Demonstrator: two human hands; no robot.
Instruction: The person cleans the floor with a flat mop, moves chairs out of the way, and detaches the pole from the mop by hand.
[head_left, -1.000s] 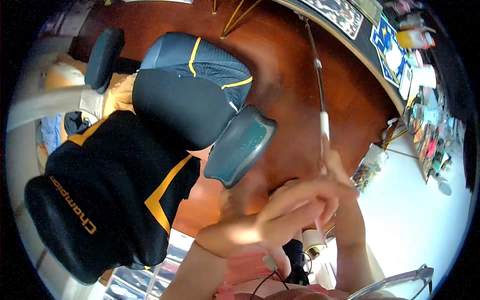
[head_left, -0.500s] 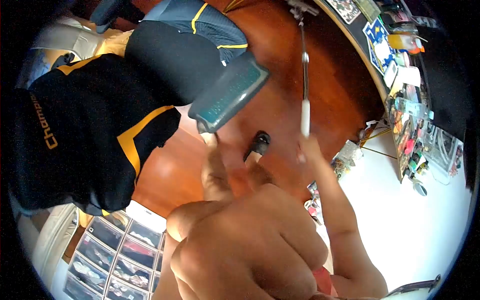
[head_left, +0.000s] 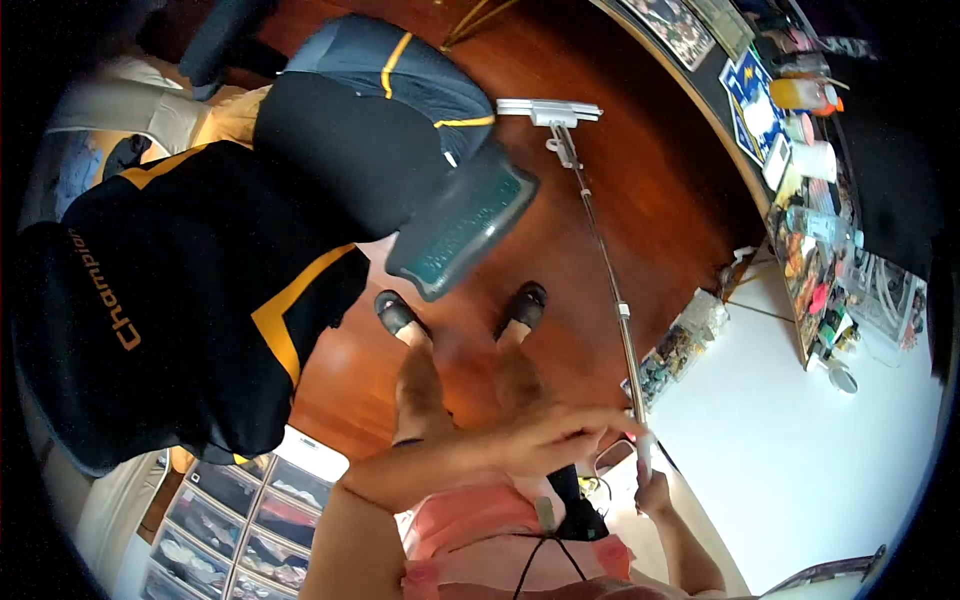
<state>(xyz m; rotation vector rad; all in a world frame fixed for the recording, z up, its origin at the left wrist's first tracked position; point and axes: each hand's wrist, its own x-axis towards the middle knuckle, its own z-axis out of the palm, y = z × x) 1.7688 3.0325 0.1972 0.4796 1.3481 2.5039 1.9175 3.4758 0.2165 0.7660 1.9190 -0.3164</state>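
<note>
A mop (head_left: 608,255) with a thin metal pole slants down from the wooden floor toward my body. Its flat white head (head_left: 550,110) rests on the floor beyond the chair's armrest. My right hand (head_left: 653,493) is wrapped round the white grip at the near end of the pole. Across my front reaches my left arm; my left hand (head_left: 565,437) has its fingers stretched apart, with the fingertips right at the pole just above the white grip.
A black chair draped with a dark Champion garment (head_left: 180,300) stands at left, its armrest (head_left: 465,225) jutting over the floor. Clear drawers (head_left: 240,530) stand at lower left. A cluttered desk (head_left: 775,180) lines the right, with a bag of small items (head_left: 685,345) below.
My right hand has pulled the mop toward my body, bringing its head nearer. My left arm has swung across to the pole. I stand more upright, and both feet now show.
</note>
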